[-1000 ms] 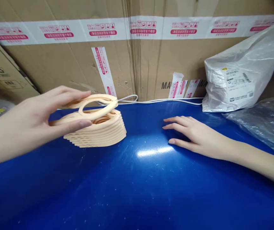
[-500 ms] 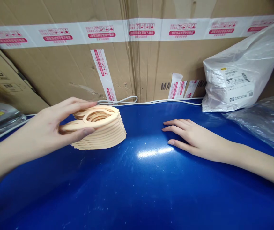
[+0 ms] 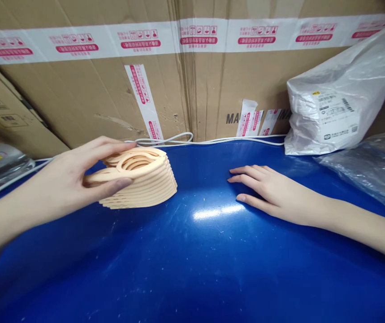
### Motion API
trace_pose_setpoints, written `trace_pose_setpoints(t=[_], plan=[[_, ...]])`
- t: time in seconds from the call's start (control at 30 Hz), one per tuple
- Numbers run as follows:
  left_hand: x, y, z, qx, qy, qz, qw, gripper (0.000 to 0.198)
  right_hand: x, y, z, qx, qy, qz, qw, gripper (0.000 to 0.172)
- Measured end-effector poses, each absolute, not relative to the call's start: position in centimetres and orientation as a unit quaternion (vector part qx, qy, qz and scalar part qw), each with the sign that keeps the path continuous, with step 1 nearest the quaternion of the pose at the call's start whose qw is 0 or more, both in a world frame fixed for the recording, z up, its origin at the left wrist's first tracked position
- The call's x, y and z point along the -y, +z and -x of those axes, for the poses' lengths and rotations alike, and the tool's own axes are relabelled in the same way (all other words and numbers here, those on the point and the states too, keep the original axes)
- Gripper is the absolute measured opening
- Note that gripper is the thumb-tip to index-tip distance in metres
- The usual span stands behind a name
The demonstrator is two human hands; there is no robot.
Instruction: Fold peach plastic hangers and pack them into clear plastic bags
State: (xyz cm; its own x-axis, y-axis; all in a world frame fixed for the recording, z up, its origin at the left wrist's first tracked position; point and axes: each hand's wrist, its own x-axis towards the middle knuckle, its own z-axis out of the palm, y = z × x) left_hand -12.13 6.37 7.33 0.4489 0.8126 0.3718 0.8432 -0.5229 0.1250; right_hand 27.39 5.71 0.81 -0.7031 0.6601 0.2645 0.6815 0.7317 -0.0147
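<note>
On the blue table (image 3: 192, 255) stands a stack of thin cream-coloured plastic pieces (image 3: 148, 188), nested one on another, each with a rounded open loop. Their exact kind I cannot make out. My left hand (image 3: 78, 172) is around the left end of the stack, the thumb along its near side and the fingers over the far side; part of the stack is hidden under the palm. Flat on the table to the right, apart from the stack, lies my right hand (image 3: 268, 190), its fingers stretched out and holding nothing.
A large taped cardboard box (image 3: 105, 94) walls off the back. White cable (image 3: 212, 142) runs along its foot. At the right are a white plastic parcel bag (image 3: 326, 116) and clear plastic film (image 3: 374, 166). A clear jar-like container (image 3: 0, 152) stands at the left.
The view has tilted down very slightly, so the box and its tape sit a little higher. Both hands and the stack keep their places.
</note>
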Motion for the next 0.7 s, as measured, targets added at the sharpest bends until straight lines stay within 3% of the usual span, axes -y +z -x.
trace_pose_setpoints(t=[0.1, 0.47, 0.7], plan=[[-6.5, 7.3, 12.5, 0.48, -0.18, 0.857, 0.051, 0.059, -5.7, 0.8, -27.4, 0.922, -0.038, 0.365, 0.126, 0.045], [-6.2, 8.6, 17.1, 0.595, -0.145, 0.791, 0.003, 0.122, -5.5, 1.0, -27.2, 0.921, -0.031, 0.368, 0.123, 0.045], [-5.5, 8.6, 16.6, 0.613, -0.128, 0.778, -0.048, 0.119, -5.4, 0.8, -27.2, 0.92, -0.026, 0.37, 0.125, 0.045]])
